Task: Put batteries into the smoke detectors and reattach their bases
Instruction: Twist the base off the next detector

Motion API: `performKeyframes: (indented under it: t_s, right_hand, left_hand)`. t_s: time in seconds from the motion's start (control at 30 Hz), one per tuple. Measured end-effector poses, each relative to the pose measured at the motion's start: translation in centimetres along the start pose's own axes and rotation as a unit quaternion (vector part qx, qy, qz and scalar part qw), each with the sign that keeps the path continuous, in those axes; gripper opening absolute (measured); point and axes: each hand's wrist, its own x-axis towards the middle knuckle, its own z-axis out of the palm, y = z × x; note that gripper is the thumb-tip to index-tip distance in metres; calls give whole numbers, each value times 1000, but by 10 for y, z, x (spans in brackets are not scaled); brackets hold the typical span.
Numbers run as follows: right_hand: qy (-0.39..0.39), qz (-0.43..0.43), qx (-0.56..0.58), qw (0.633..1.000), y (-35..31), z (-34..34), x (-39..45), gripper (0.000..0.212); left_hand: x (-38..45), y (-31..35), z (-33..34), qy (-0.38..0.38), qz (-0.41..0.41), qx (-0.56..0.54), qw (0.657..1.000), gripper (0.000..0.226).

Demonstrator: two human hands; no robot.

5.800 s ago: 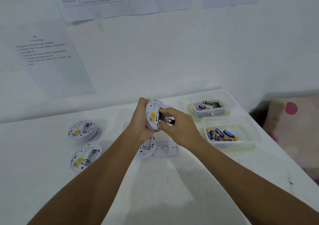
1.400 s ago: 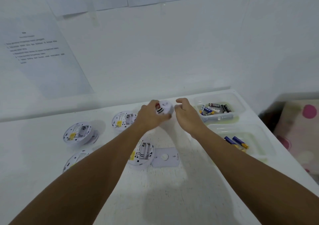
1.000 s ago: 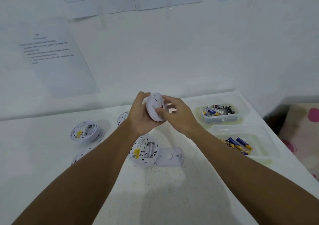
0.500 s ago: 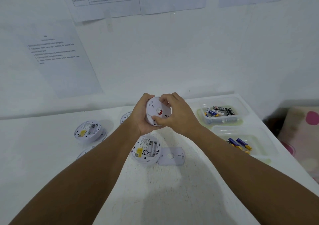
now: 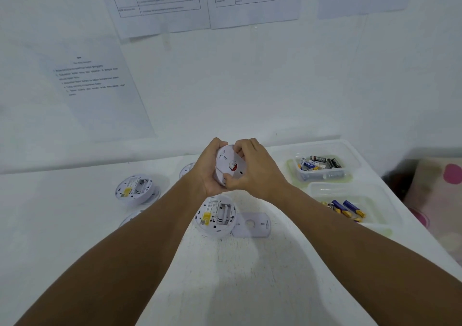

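Note:
A white smoke detector (image 5: 228,167) is held up above the table between both hands, with a white base plate lying over its back and a red spot showing through an opening. My left hand (image 5: 208,169) grips its left rim. My right hand (image 5: 252,170) curls its fingers and thumb round the plate's right side. Below them an open detector (image 5: 216,218) lies back up, its battery bay bare. A loose base plate (image 5: 251,225) lies right beside it.
More open detectors lie to the left (image 5: 135,189) and behind my left wrist (image 5: 187,169). At the right stand two clear trays, one with several batteries (image 5: 320,163), the nearer one (image 5: 347,208) with blue batteries. The table's right edge is close.
I set down the battery-filled detector's earlier pose, picked up a base plate and brought it onto the detector's back. In the last half second both hands hold it almost still.

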Motion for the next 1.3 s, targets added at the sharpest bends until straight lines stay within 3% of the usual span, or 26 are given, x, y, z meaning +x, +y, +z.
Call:
performKeyframes:
  t_s: [0.4, 0.67, 1.0, 1.1, 1.2, 1.3]
  right_hand:
    - [-5, -18, -11, 1000, 0, -3, -6, 60]
    - [7, 25, 133, 991, 5, -8, -8, 63]
    - [39, -15, 14, 999, 8, -6, -18, 58]
    - [9, -39, -14, 999, 8, -9, -19, 61]
    - [25, -14, 39, 999, 9, -13, -17, 60]
    - [69, 31, 63, 995, 20, -16, -14, 60]
  left_hand:
    - [-8, -2, 5, 18, -6, 7, 1000, 24]
    - [-4, 1, 10, 41, 12, 16, 999, 25]
    - [-2, -3, 13, 47, -33, 78, 995, 23]
    - [-2, -2, 12, 57, -37, 85, 994, 31]
    - [-3, 0, 10, 59, -32, 65, 996, 41]
    - [-3, 6, 3, 109, 4, 56, 992, 30]
